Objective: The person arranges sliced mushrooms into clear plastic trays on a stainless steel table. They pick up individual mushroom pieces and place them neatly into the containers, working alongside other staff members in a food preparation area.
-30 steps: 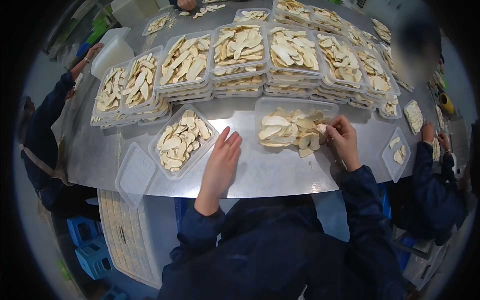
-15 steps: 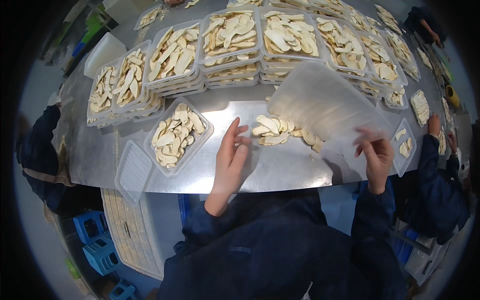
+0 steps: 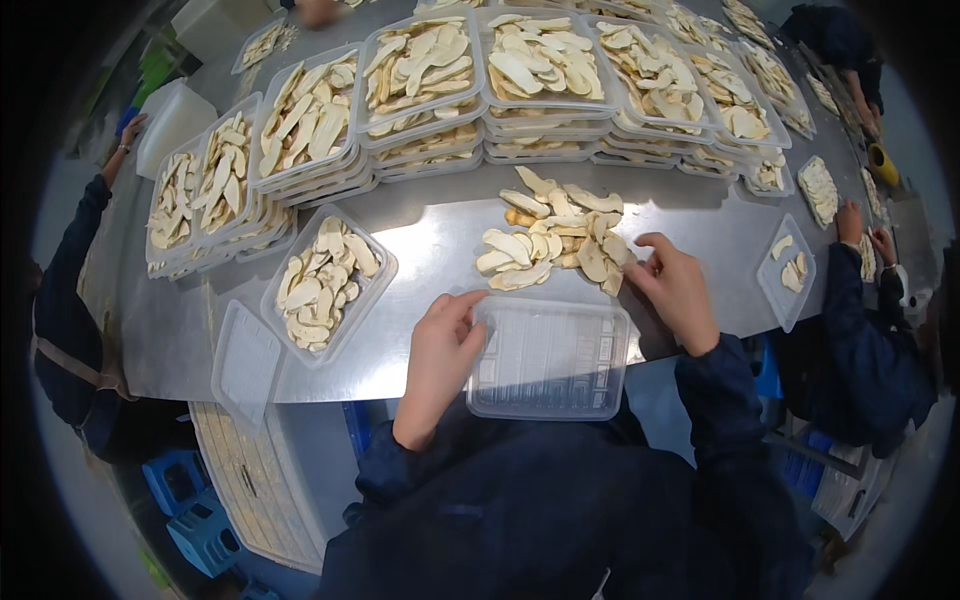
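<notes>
An empty clear plastic tray point(image 3: 548, 360) lies in front of me, its near part jutting over the table's edge. My left hand point(image 3: 445, 345) grips its left rim near the far corner, fingers bent and thumb against the side. Just beyond the tray is a loose pile of pale slices point(image 3: 560, 235) that look like sliced mushroom. At the pile's right edge my right hand point(image 3: 675, 290) pinches a pale slice between thumb and forefinger. To the left stands a clear tub point(image 3: 375, 290) filled with slices, with an empty ridged clear tray point(image 3: 245, 362) beside it.
Stacked tubs of slices point(image 3: 545, 60) form a wall along the back of the steel table point(image 3: 420, 235). A shallow tray point(image 3: 783, 285) with a few slices lies to the right. Co-workers stand left point(image 3: 75, 310) and right point(image 3: 860, 350). Blue stools point(image 3: 200, 530) are below.
The blurred clear container that hung over the pile is gone from there; an empty tray now lies at the table edge. My left hand has closed on it, and my right hand has moved to the pile.
</notes>
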Demonstrator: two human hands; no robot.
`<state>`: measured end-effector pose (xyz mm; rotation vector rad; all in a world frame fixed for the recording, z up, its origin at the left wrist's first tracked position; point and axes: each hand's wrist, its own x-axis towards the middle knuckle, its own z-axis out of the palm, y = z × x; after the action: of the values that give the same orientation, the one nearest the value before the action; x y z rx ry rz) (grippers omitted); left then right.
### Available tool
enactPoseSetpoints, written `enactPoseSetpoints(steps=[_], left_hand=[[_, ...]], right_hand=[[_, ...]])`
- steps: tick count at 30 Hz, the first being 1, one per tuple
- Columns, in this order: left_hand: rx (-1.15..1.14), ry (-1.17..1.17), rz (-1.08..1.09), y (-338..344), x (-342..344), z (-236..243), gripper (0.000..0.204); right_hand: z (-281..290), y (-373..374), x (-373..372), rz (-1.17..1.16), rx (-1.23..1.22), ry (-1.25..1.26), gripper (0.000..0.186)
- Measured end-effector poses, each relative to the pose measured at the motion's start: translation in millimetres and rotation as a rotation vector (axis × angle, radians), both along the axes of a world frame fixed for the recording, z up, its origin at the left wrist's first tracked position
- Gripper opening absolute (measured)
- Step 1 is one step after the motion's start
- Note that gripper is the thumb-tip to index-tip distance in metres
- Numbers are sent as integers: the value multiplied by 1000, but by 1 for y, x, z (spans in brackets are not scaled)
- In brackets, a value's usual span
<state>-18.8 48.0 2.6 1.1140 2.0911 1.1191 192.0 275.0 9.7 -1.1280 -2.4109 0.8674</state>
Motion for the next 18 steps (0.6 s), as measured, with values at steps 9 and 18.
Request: enactPoseSetpoints(steps=[9,18], left_hand=[[187,77,103,14,16,-20,26],[239,66,147,19,11,-22,25]], right_hand=[[6,35,0,-109,181,-13,24],[0,5,-51,351,337,-136,20]])
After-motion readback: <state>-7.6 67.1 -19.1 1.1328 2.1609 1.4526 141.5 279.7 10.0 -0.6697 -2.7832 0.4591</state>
